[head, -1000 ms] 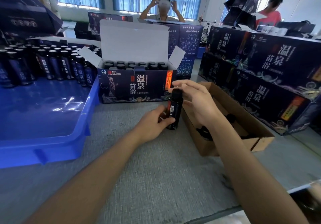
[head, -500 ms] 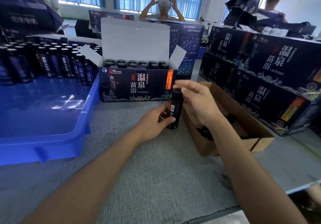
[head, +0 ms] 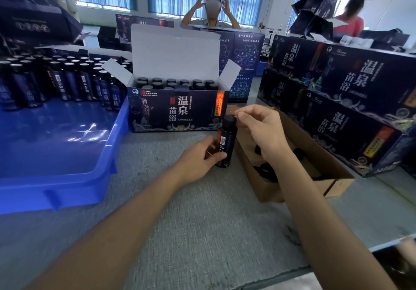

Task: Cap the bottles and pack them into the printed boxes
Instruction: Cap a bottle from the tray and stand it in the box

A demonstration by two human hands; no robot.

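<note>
A small dark bottle with a barcode label stands upright on the grey table. My left hand grips its lower body. My right hand pinches the black cap on its neck with curled fingers. Just behind stands an open printed box, dark blue with white characters, its white lid raised and several capped bottles inside. A brown cardboard box of loose black caps lies under my right wrist.
A blue plastic tray at the left holds several uncapped bottles along its far side. Stacked closed printed boxes fill the right. Two people stand beyond the table. The table's front edge runs at lower right.
My right hand has gone from lying flat over the cap to pinching it with curled fingers. The bottle and my left hand have stayed in place.
</note>
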